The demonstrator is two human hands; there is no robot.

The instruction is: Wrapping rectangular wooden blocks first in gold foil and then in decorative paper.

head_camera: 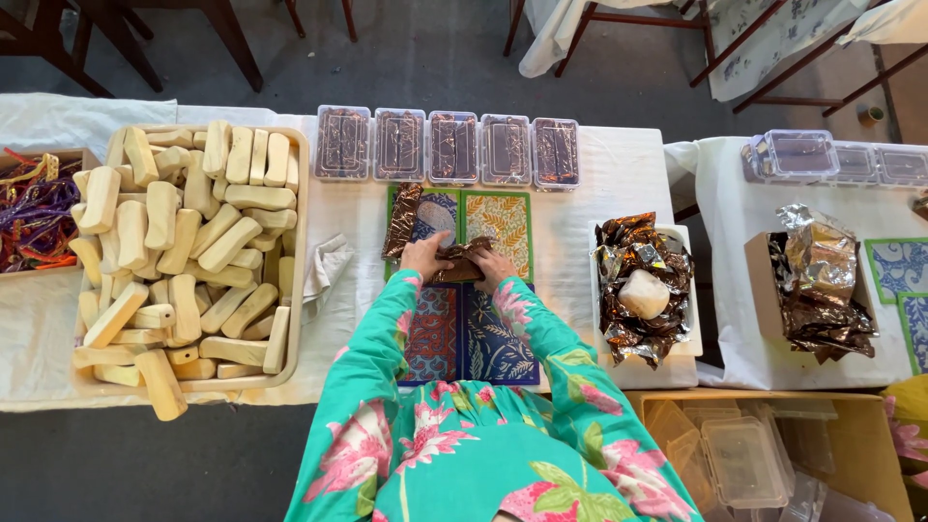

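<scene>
Both hands met over one small bar half covered in dark foil: the left hand (423, 257) pinched its near end, and the right hand (493, 267) pressed the foil wrap (462, 262) down from the other side, fingers closed on it. The bar lay on patterned cards (495, 220) at the middle of the white-clothed desk (619, 174), just beyond a loose foil strip (403, 218). It looked like the wrapping step, part done; finishing would call for folding the loose foil ends tight. To the left, a wooden tray (300, 193) held a heap of pale bars (184, 251). Along the far edge stood five clear lidded boxes (448, 147), each holding dark wrapped bars. To the right, a white tray (692, 290) carried crumpled foil sheets (633, 251) and a white lump (644, 293). A cardboard box (851, 425) below held empty clear tubs (742, 462).
</scene>
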